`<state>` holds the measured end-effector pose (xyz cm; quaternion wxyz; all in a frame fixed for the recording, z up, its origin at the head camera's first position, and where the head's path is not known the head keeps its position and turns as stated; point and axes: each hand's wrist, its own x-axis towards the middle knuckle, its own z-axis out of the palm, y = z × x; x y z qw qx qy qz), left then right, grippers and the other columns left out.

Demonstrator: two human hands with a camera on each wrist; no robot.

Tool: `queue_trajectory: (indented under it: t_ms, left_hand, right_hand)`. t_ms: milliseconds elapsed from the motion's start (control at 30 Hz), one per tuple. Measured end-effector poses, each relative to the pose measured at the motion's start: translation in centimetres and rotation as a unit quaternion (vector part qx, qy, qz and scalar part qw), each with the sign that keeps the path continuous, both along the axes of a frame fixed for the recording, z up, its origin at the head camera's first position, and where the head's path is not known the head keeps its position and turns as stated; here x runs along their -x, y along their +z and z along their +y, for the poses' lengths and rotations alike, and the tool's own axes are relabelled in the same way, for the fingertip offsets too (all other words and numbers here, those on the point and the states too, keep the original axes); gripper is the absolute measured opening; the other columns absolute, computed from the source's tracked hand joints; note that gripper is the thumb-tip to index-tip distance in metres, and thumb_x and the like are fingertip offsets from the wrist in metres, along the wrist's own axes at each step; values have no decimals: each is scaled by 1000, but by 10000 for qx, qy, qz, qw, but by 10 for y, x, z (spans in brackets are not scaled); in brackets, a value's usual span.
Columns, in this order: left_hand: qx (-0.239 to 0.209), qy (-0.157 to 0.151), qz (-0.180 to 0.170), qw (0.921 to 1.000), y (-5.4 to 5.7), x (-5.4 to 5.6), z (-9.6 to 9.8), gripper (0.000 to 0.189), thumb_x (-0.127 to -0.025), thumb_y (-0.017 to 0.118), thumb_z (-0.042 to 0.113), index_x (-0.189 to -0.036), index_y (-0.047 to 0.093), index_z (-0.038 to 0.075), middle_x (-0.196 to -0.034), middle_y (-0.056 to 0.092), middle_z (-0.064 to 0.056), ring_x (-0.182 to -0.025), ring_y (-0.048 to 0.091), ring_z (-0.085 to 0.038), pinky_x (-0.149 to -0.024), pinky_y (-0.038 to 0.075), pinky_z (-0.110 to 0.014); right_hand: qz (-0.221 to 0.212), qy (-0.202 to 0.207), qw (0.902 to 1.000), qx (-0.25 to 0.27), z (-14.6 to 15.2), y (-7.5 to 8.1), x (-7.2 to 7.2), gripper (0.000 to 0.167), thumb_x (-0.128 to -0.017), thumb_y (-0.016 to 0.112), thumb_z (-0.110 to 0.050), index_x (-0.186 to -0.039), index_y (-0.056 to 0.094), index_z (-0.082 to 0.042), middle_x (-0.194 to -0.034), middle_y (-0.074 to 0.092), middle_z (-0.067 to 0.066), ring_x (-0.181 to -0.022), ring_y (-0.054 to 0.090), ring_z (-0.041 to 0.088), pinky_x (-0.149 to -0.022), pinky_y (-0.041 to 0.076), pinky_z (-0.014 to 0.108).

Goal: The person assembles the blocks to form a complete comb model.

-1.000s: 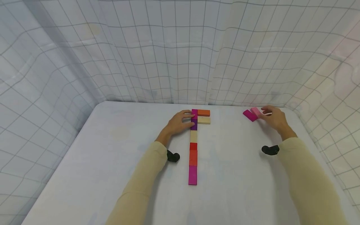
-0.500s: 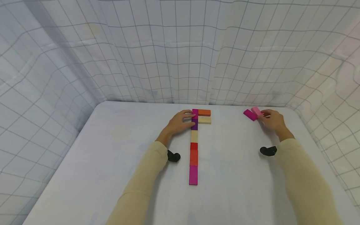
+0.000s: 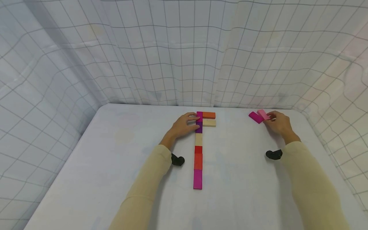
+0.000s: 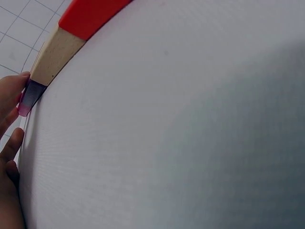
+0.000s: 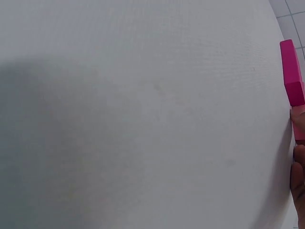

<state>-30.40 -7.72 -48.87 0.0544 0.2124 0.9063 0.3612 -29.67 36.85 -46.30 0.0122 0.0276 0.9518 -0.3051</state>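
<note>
My left hand [image 3: 183,125] lies beside the far end of a line of blocks, its fingertips touching the magenta block [image 3: 199,115] and the purple block [image 3: 199,128]. In the left wrist view, its fingers reach the purple block [image 4: 33,93] just past a plain wooden block [image 4: 58,55]. Over at the far right, my right hand [image 3: 280,124] pinches a pink block [image 3: 263,114] between thumb and fingers. That pink block leans against or overlaps a dark magenta block [image 3: 255,117]; the right wrist view shows this dark magenta block [image 5: 291,71] at its right edge.
Toward me the line continues with a wooden block [image 3: 198,139], a red block [image 3: 198,149], an orange-red block [image 3: 198,161] and a magenta block [image 3: 197,179]. An orange block [image 3: 209,115] and a wooden block [image 3: 209,123] branch right. Grid-patterned curtains [image 3: 184,57] surround the white table [image 3: 115,179].
My right hand has shifted slightly left and down, and the pink block has tilted a little. My left hand has stayed in place at the line of blocks.
</note>
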Motion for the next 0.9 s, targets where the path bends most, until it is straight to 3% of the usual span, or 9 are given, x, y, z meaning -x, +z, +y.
queue_trajectory:
  t_ms: [133,333,533,733,900]
  left_hand:
    - [2,-21,14,10000,0,0,0,51,-99,68,33,-146,62,13,-159,44,-3,-149,33,-27,-121,27,-51]
    - [22,-57,35,10000,0,-1,1,51,-99,69,33,-146,62,13,-158,45,-2,-149,33,-26,-120,28,-50]
    - [13,-67,77,9999,0,-1,1,51,-99,69,32,-146,62,13,-158,45,-2,-149,34,-27,-120,28,-50]
    - [35,-79,100,9999,0,-1,1,51,-100,68,32,-146,61,13,-158,44,-3,-149,34,-27,-120,29,-50]
    - [73,-57,82,9999,0,0,0,50,-100,68,32,-146,61,13,-159,44,-2,-149,33,-27,-120,29,-50]
  right_hand:
    - [-27,-28,10000,61,3,-1,-2,47,-103,60,-17,-142,49,8,-127,56,31,-121,51,49,-105,40,63]
    - [-119,-274,9990,324,10,-1,-7,48,-100,63,-17,-140,54,7,-120,58,27,-110,51,41,-96,44,54]
    - [-168,-472,9969,601,15,8,-11,50,-100,66,-17,-142,53,7,-126,56,27,-113,50,40,-92,48,45]
    - [-192,-318,9970,679,19,20,-13,48,-100,66,-16,-142,53,5,-126,56,26,-111,49,37,-74,47,22]
    - [-193,36,9974,695,18,27,-12,50,-99,68,-18,-142,54,5,-124,57,25,-109,51,36,-68,48,19]
